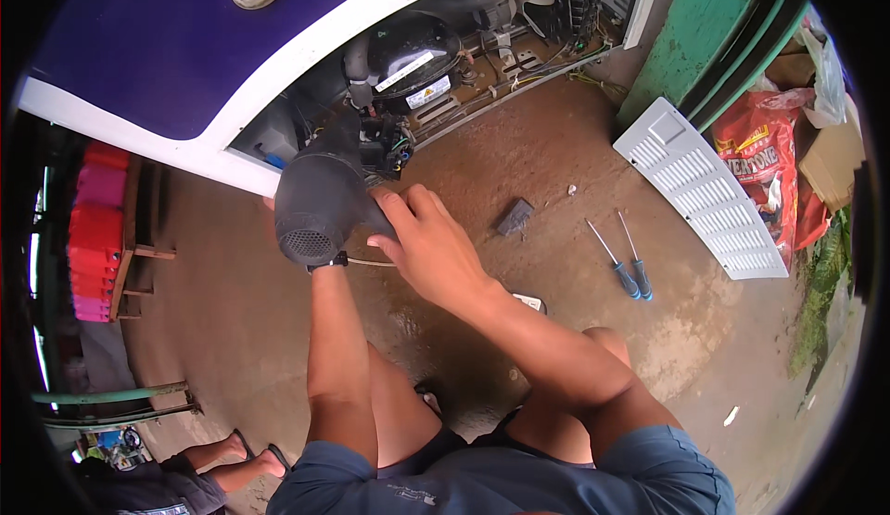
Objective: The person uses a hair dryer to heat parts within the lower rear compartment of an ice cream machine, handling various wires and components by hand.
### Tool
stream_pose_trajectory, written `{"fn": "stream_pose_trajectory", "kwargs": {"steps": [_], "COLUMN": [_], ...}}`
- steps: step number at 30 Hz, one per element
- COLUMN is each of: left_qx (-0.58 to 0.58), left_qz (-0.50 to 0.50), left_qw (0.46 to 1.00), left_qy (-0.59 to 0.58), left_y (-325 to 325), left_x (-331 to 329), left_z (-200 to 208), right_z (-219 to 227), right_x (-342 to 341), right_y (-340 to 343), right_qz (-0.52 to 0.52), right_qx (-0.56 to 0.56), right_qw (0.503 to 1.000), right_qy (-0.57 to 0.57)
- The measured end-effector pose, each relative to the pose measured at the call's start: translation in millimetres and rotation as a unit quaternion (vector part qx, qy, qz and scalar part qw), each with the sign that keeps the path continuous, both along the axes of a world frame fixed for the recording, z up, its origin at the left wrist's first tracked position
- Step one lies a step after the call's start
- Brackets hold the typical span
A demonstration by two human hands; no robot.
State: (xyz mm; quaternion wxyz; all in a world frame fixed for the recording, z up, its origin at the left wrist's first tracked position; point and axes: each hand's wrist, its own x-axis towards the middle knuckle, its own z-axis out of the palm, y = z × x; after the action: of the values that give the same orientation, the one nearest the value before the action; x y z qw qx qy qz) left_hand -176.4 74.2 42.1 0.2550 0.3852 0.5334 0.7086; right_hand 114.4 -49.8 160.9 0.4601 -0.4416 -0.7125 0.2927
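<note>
My right hand [434, 248] is closed around the handle of a black hair dryer [320, 190]. The dryer's nozzle points into the open machine bay at the foot of a white and dark-blue cabinet [139, 51]. Just past it are a terminal block with loose wires [382, 144] and a round black compressor [413, 56]. My left forearm [336, 330] reaches up under the dryer, with a dark band at the wrist. The dryer hides nearly all of my left hand [270, 203], so its fingers cannot be made out.
On the wet floor lie a small dark box [515, 217] and two blue-handled screwdrivers [627, 277]. A white louvred panel [705, 190] lies at right, beside red bags [769, 158] and a green post [691, 38]. Red and pink crates [100, 232] stand left; another person's legs [227, 459] show lower left.
</note>
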Motion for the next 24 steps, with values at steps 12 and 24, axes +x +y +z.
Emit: {"fn": "stream_pose_trajectory", "kwargs": {"steps": [12,24], "left_qx": [0.02,0.013], "left_qz": [-0.016,-0.02], "left_qw": [0.995,0.995], "left_qy": [0.095,0.1], "left_y": [-15,-22], "left_x": [14,12], "left_z": [13,7], "right_z": [-12,-14], "right_x": [5,-12], "right_y": [16,12], "right_qz": [-0.001,-0.01], "right_qx": [0.011,0.025], "right_qw": [1.0,1.0], "right_qy": [0.005,-0.011]}}
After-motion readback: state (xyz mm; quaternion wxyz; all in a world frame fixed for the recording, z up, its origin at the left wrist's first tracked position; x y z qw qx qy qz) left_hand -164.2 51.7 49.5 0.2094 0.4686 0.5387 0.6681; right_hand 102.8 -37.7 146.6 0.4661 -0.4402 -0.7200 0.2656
